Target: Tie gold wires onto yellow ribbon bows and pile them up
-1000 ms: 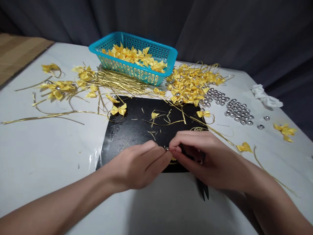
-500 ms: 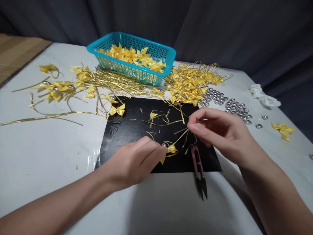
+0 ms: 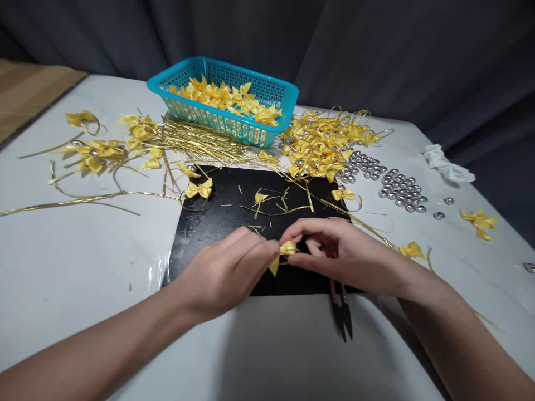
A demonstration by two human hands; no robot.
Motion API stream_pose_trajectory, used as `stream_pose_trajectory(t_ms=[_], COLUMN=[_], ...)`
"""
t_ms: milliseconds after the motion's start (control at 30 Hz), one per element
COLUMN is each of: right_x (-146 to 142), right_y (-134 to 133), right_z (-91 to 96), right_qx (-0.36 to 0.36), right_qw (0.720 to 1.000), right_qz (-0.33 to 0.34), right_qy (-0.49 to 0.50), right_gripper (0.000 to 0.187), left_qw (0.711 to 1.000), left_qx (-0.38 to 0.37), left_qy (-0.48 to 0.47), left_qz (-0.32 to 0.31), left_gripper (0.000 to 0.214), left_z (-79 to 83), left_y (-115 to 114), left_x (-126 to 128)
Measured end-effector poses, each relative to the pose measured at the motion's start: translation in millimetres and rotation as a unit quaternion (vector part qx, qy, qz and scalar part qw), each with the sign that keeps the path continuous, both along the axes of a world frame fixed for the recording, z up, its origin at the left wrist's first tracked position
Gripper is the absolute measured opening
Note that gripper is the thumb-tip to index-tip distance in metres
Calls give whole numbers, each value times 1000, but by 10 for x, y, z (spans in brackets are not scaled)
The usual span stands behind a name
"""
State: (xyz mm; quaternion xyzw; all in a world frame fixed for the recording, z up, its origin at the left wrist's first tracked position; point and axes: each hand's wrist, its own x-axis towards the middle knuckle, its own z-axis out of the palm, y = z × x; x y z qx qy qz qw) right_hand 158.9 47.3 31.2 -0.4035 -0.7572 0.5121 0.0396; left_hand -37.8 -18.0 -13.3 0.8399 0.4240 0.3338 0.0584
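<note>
Above a black mat [image 3: 221, 223], a small yellow ribbon bow [image 3: 287, 248] is held between both hands. My left hand [image 3: 234, 273] is closed, pinching the bow's left side, and one pointed ribbon tail hangs below its fingers. The thumb and forefinger of my right hand [image 3: 334, 245] close around the bow's right end. Gold cord runs about the bow, though its ends are mostly hidden by my fingers. Thread snips [image 3: 343, 317] lie under my right hand, handles covered and blades pointing toward me.
A blue plastic basket [image 3: 288, 100] holds yellow bows. Before it lies a bundle of gold cords [image 3: 204, 139]. To the right are a heap of corded bows [image 3: 317, 142], silver beads [image 3: 403, 189] and a crumpled white tissue [image 3: 449, 162]. Loose bows [image 3: 94, 153] lie left.
My right hand has moved left and down from the drawn-out gold cord ends to the bow, now covering the snips' handles. My left hand stays almost in place with the bow.
</note>
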Motion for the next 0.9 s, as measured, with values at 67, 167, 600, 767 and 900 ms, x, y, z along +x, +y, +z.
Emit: stream_pose_trajectory(t_ms=[67,167,600,767,900], right_x=[9,33,148,147,132], right_y=[18,57,65,-24,-106], right_z=[-2,12,154,247,297], right_qx=[-6,-11,155,229,238], right_qw=[1000,999,988,973,969], right_qz=[-12,-14,-5,21,31], right_qy=[0,27,13,36,61], right_gripper=[13,20,20,13,12], left_qw=[1000,1000,999,999,999], left_qx=[1,-6,4,-24,-33], left_qy=[1,14,34,26,14], left_qz=[1,-1,13,32,37], left_gripper=[12,13,14,13,14], left_z=[-9,-12,-38,-34,-40], left_y=[0,-1,12,33,43], left_x=[-2,-3,-4,7,15])
